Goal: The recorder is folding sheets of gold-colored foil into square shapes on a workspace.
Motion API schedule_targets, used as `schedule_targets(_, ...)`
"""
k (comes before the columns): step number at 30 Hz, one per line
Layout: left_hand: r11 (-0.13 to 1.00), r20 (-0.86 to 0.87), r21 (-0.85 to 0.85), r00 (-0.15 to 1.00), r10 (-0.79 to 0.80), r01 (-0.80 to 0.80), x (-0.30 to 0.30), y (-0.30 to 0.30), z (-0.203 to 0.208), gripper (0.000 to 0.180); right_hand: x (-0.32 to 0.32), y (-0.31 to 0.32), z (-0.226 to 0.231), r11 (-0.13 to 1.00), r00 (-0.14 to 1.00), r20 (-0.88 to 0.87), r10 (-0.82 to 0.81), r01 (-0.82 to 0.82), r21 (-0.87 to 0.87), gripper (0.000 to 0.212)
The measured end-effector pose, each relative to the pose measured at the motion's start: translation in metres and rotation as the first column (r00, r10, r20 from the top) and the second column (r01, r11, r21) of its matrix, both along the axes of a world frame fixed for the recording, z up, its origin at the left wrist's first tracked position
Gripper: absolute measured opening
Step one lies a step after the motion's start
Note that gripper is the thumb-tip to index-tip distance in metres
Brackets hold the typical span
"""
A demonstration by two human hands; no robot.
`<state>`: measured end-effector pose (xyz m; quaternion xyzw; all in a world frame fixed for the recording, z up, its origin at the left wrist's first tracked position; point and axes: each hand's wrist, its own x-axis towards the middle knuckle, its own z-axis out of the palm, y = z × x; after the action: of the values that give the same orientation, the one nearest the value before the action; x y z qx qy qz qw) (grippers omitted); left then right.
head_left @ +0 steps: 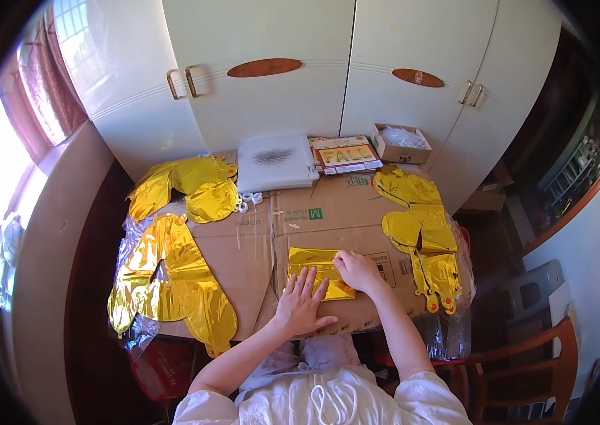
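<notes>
A folded gold foil balloon [323, 263] lies on the cardboard in front of me. My left hand [301, 304] rests flat on its left part with the fingers spread. At its upper right edge, my right hand [357, 270] is closed with the fingers curled on the foil. Flat gold foil balloons surround the work: a letter-shaped one [165, 273] at the near left, another [183, 185] at the far left, and a stack [420, 237] along the right side.
The cardboard sheet [243, 244] covers the table. Along the back stand a stack of translucent plastic sleeves [275, 159], printed cards [346, 154] and a small box [400, 152] of clear plastic. Small white rolls [249, 202] lie near the sleeves. A wooden chair [527, 361] stands right.
</notes>
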<state>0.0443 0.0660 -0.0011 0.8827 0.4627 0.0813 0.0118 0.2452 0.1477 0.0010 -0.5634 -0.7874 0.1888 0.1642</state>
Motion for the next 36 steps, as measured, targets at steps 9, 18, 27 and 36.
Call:
schedule_targets(9, 0.999, 0.009, -0.004, 0.999, -0.05, 0.05, -0.001, 0.002, -0.001, 0.095, 0.013, 0.003, -0.005, 0.995, 0.987, -0.138, 0.083, -0.089, -0.036, 0.018)
schedule_targets(18, 0.998, 0.006, -0.019, 0.998, -0.06, 0.06, -0.003, 0.004, 0.0, 0.098, 0.006, -0.004, 0.0, 0.982, 0.996, -0.009, 0.088, -0.085, 0.171, 0.024)
schedule_targets(27, 0.999, -0.019, 0.003, 0.999, -0.039, 0.039, -0.002, 0.002, -0.001, 0.1, -0.002, 0.051, 0.027, 0.935, 0.941, 0.237, 0.24, -0.158, -0.318, 0.067)
schedule_targets(36, 0.992, 0.104, 0.093, 0.99, -0.099, 0.09, -0.008, 0.003, -0.002, 0.088, -0.004, 0.048, 0.054, 0.893, 0.892, 0.217, 0.397, -0.32, -0.317, 0.041)
